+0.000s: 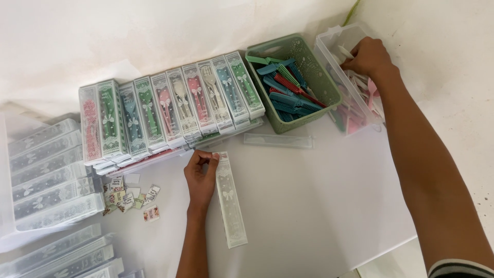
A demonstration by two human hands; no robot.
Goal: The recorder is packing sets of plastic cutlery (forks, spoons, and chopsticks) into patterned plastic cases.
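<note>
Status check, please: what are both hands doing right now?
Left hand pinching clear box. Right hand in clear bin, grasp hidden. Green basket beside, not blocking.

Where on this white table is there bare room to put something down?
Bare table lies between the clear box under the left hand and the right forearm, below the green basket. The left side is crowded: stacked boxes and small labels.

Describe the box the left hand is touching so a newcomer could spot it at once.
Start at the green basket of combs, then drop to the bare white table below. The long clear box lies alone there, under the left hand; unlike the stacked boxes, it looks empty.
</note>
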